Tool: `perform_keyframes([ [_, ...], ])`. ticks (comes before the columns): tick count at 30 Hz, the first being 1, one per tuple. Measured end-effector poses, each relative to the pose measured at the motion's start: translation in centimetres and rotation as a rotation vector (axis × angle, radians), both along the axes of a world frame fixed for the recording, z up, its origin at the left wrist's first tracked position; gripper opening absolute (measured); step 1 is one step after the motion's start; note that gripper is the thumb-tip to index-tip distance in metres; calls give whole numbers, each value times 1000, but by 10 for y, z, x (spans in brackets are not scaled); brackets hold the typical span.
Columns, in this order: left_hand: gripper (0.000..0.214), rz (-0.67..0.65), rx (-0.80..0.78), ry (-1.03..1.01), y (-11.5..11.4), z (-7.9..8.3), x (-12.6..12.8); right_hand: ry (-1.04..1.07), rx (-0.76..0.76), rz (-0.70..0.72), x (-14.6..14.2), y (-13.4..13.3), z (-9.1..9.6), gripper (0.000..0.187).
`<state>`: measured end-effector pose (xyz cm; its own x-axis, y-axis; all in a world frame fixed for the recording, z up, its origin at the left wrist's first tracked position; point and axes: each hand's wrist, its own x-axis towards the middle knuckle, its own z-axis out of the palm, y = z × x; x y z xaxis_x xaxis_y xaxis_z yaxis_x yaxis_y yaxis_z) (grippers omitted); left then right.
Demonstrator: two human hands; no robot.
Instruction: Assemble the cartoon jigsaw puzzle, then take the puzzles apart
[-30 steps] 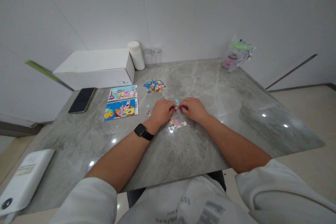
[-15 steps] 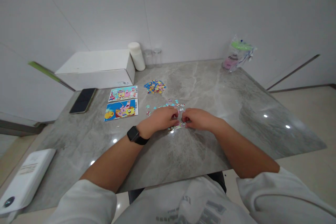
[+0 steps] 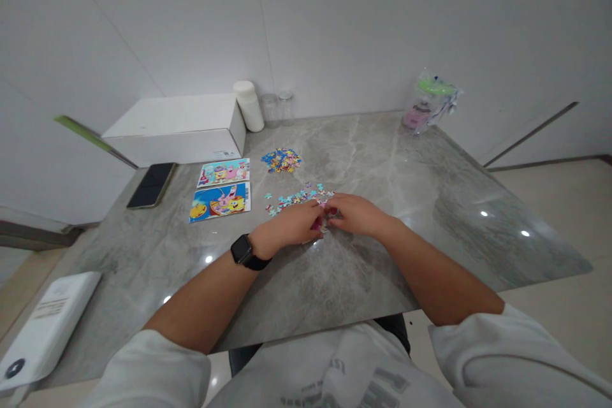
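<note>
at the near middle of the grey worktop [image 3: 368, 268], the left hand [image 3: 300, 223] and the right hand [image 3: 356, 212] come together with palms down and fingers bent, their tips close to each other. between and under those fingertips sit some pink and pale puzzle pieces [image 3: 324, 227], mostly covered, so i cannot tell whether either hand grips a piece or only presses on one. a dark watch [image 3: 242, 248] circles the left wrist.

just beyond the hands, a scatter of loose pieces [image 3: 306, 194], many of them light blue, spreads over the worktop, a few lying apart toward the left. farther back is a heaped pile [image 3: 281, 160] in blue, yellow and pink. left of the pile and the scatter, two cartoon picture cards lie flat, the pink-and-teal card [image 3: 224, 173] behind the blue card [image 3: 220, 203].

farther left, a dark-screened phone [image 3: 152, 185] lies in front of a long white box [image 3: 176, 127]. beside the box's right end stands a white bottle [image 3: 249, 106], with two clear glasses [image 3: 285, 107] next to it by the wall. at the back right, a clear plastic bag [image 3: 430, 105] shows green and pink inside. a white device [image 3: 50, 325] rests at the left front edge.
</note>
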<state>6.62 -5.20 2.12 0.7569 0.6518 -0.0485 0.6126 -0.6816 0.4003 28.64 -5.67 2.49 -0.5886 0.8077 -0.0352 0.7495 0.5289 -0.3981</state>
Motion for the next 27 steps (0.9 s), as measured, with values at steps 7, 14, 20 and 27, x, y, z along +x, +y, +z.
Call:
perform_keyframes([
  [7,20,25,-44,-23,9,-1,-4,53,-63,32,-17,-8,-7,10],
  [14,3,77,-60,5,14,-1,-9,65,-20,9,-20,-8,-10,15],
  [20,10,84,-100,-34,17,7,-13,-22,60,-119,-18,-7,-6,18],
  [27,11,135,-95,-195,25,21,-18,102,32,-15,-26,-15,-8,20],
])
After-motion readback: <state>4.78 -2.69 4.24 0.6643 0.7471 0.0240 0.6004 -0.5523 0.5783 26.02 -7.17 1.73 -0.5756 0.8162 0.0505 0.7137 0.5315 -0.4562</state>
